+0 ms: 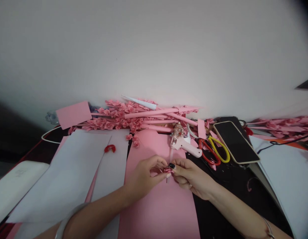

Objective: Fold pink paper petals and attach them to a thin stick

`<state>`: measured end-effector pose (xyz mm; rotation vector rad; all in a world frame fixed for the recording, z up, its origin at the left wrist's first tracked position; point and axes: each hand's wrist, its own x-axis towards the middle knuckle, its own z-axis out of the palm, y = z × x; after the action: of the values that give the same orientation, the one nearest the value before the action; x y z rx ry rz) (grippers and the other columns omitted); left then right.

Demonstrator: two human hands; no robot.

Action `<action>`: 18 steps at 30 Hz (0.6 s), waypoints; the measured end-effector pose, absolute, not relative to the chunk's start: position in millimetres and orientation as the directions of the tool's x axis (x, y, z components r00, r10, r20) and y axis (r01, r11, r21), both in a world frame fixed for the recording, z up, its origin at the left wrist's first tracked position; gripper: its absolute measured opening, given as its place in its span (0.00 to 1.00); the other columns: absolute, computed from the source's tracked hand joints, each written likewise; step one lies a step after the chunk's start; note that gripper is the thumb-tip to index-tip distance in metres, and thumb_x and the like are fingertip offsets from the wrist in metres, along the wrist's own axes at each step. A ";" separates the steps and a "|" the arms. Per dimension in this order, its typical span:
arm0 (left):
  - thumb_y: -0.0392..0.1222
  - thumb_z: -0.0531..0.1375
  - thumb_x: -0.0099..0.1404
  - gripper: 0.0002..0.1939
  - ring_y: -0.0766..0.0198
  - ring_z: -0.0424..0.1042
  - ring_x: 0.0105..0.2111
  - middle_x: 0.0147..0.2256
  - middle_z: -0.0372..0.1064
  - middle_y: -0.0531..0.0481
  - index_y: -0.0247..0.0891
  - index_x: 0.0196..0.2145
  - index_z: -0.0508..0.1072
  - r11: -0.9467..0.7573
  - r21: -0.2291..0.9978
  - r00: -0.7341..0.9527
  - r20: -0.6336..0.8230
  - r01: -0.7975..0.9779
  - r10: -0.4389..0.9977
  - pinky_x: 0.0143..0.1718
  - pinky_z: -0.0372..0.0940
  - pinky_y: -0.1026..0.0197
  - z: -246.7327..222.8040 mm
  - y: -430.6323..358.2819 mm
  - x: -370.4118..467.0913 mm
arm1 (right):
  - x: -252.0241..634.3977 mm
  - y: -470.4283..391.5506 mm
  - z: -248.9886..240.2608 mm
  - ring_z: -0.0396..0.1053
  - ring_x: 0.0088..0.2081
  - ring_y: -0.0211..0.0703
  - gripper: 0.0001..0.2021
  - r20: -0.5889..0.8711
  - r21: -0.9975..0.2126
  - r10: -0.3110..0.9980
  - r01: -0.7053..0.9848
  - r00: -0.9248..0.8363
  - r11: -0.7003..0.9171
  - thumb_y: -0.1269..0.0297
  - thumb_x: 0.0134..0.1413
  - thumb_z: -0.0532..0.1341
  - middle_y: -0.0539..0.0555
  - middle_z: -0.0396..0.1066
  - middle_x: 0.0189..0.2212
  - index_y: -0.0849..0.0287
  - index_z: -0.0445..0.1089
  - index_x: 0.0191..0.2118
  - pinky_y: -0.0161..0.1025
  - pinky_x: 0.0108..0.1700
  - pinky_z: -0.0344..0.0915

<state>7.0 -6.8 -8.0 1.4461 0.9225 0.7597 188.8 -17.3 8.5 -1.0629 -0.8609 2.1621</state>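
Observation:
Over a large pink paper sheet (157, 209), both hands meet at a small folded pink paper flower (168, 170). My left hand (149, 172) pinches it between thumb and fingertips from the left. On the other side my right hand (190, 174), with a dark thumbnail, grips it too, and its fingers partly cover it. Just beyond the hands lies a pale pink glue gun (185, 146), its glue stick (171, 155) pointing toward them. Several small pink paper flowers (136, 141) rest at the top of the sheet.
Pink paper flower stems (119, 116) pile along the wall. White sheets (69, 166) and a red curved piece (109, 148) lie left, beside a white box-like device (22, 186). To the right are red-handled scissors (210, 153), a yellow handle loop (219, 149), a phone (235, 142) and more white paper (288, 172).

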 end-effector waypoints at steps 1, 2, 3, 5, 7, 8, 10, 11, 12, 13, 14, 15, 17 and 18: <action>0.37 0.62 0.57 0.06 0.63 0.72 0.35 0.32 0.71 0.50 0.35 0.33 0.69 0.024 0.994 0.468 -0.071 0.107 0.881 0.39 0.68 0.61 -7.7 -6.6 7.2 | 188.7 -17.3 8.3 0.34 0.17 0.25 0.15 -0.455 -0.741 0.719 -0.224 -0.525 -0.633 0.59 0.52 0.63 0.39 0.42 0.16 0.60 0.56 0.28 0.27 0.16 0.31; 0.38 0.62 0.57 0.06 0.63 0.72 0.35 0.33 0.72 0.49 0.35 0.33 0.69 0.032 0.994 0.464 -0.078 0.107 0.882 0.39 0.68 0.61 -7.3 -6.5 7.4 | 188.5 -17.2 7.8 0.34 0.17 0.25 0.15 -0.452 -0.733 0.717 -0.238 -0.530 -0.637 0.59 0.53 0.62 0.39 0.42 0.17 0.61 0.57 0.28 0.27 0.16 0.31; 0.38 0.62 0.57 0.06 0.63 0.72 0.35 0.33 0.72 0.49 0.35 0.33 0.69 0.041 0.994 0.461 -0.084 0.103 0.883 0.39 0.68 0.61 -7.0 -6.4 7.5 | 188.3 -17.1 7.4 0.34 0.17 0.25 0.14 -0.447 -0.726 0.717 -0.252 -0.534 -0.640 0.59 0.53 0.62 0.39 0.42 0.17 0.61 0.57 0.28 0.27 0.16 0.31; 0.38 0.62 0.57 0.06 0.63 0.72 0.35 0.33 0.72 0.49 0.35 0.33 0.70 0.055 0.994 0.457 -0.091 0.091 0.885 0.39 0.67 0.61 -6.5 -6.3 7.6 | 188.4 -16.8 6.3 0.34 0.17 0.25 0.14 -0.440 -0.712 0.717 -0.276 -0.541 -0.646 0.58 0.54 0.61 0.40 0.42 0.17 0.60 0.56 0.28 0.26 0.16 0.32; 0.38 0.62 0.57 0.06 0.63 0.72 0.34 0.32 0.72 0.49 0.35 0.32 0.71 0.068 0.993 0.456 -0.103 0.093 0.884 0.38 0.67 0.61 -6.1 -6.1 7.4 | 188.9 -16.8 5.7 0.34 0.17 0.25 0.15 -0.442 -0.698 0.710 -0.286 -0.549 -0.656 0.59 0.55 0.61 0.40 0.42 0.17 0.60 0.55 0.27 0.26 0.15 0.32; 0.39 0.61 0.57 0.05 0.63 0.72 0.34 0.32 0.72 0.50 0.35 0.32 0.71 0.071 0.993 0.458 -0.109 0.098 0.882 0.38 0.67 0.61 -5.9 -6.1 7.3 | 189.2 -16.9 5.6 0.34 0.17 0.25 0.14 -0.449 -0.690 0.705 -0.289 -0.549 -0.664 0.60 0.55 0.61 0.40 0.43 0.17 0.60 0.55 0.27 0.26 0.15 0.32; 0.38 0.61 0.57 0.05 0.63 0.72 0.35 0.32 0.73 0.50 0.35 0.32 0.72 0.076 0.992 0.463 -0.114 0.101 0.879 0.39 0.67 0.61 -5.4 -5.9 7.1 | 189.6 -17.3 5.9 0.34 0.17 0.24 0.14 -0.459 -0.680 0.690 -0.279 -0.560 -0.678 0.61 0.54 0.61 0.40 0.44 0.18 0.60 0.55 0.27 0.26 0.15 0.31; 0.38 0.61 0.57 0.05 0.63 0.72 0.35 0.32 0.73 0.50 0.35 0.32 0.72 0.078 0.993 0.467 -0.112 0.091 0.877 0.39 0.66 0.61 -5.1 -5.9 7.2 | 189.7 -17.5 6.2 0.34 0.17 0.24 0.14 -0.461 -0.679 0.693 -0.283 -0.554 -0.677 0.61 0.54 0.61 0.40 0.44 0.18 0.60 0.55 0.27 0.26 0.15 0.31; 0.38 0.61 0.57 0.04 0.63 0.72 0.35 0.33 0.73 0.50 0.35 0.32 0.72 0.085 0.994 0.471 -0.108 0.071 0.875 0.39 0.66 0.61 -4.8 -5.9 7.3 | 189.5 -17.7 6.6 0.34 0.16 0.24 0.14 -0.464 -0.679 0.692 -0.279 -0.553 -0.679 0.60 0.54 0.61 0.40 0.44 0.18 0.60 0.55 0.27 0.26 0.15 0.31; 0.37 0.61 0.57 0.04 0.63 0.72 0.35 0.33 0.73 0.50 0.35 0.32 0.72 0.099 0.994 0.475 -0.108 0.043 0.874 0.39 0.66 0.61 -4.5 -5.9 7.6 | 189.2 -17.9 7.1 0.34 0.16 0.25 0.14 -0.467 -0.683 0.694 -0.275 -0.547 -0.677 0.60 0.54 0.61 0.40 0.44 0.17 0.59 0.55 0.28 0.26 0.15 0.31; 0.37 0.61 0.57 0.04 0.64 0.72 0.35 0.32 0.73 0.50 0.35 0.32 0.71 0.124 0.992 0.478 -0.114 0.010 0.871 0.39 0.66 0.61 -4.1 -6.0 7.9 | 188.7 -18.2 7.6 0.35 0.16 0.25 0.14 -0.469 -0.690 0.699 -0.270 -0.540 -0.671 0.59 0.54 0.61 0.40 0.44 0.17 0.59 0.55 0.28 0.26 0.16 0.31; 0.37 0.61 0.57 0.04 0.64 0.72 0.34 0.32 0.72 0.50 0.35 0.32 0.71 0.157 0.987 0.486 -0.125 -0.025 0.865 0.38 0.66 0.61 -3.8 -6.0 8.3 | 188.0 -18.5 8.2 0.35 0.16 0.25 0.13 -0.468 -0.701 0.706 -0.263 -0.531 -0.663 0.59 0.54 0.61 0.40 0.45 0.17 0.59 0.55 0.29 0.26 0.16 0.31; 0.37 0.61 0.57 0.05 0.65 0.72 0.32 0.31 0.72 0.51 0.35 0.32 0.70 0.226 0.971 0.500 -0.158 -0.079 0.852 0.37 0.67 0.61 -3.3 -6.0 8.9 | 185.8 -19.4 9.3 0.35 0.16 0.25 0.13 -0.461 -0.728 0.728 -0.252 -0.508 -0.637 0.58 0.54 0.61 0.40 0.46 0.18 0.58 0.55 0.30 0.27 0.16 0.32; 0.38 0.61 0.57 0.05 0.65 0.72 0.31 0.30 0.72 0.51 0.35 0.32 0.69 0.251 0.964 0.504 -0.172 -0.091 0.847 0.36 0.67 0.61 -3.3 -5.9 9.1 | 184.4 -19.9 9.8 0.36 0.16 0.25 0.13 -0.456 -0.742 0.739 -0.247 -0.497 -0.623 0.57 0.54 0.61 0.40 0.46 0.18 0.58 0.55 0.30 0.27 0.16 0.32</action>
<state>9.1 -5.9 -3.3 1.1411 0.8211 0.7468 184.4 -19.9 9.8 -1.0551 -0.8176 2.1398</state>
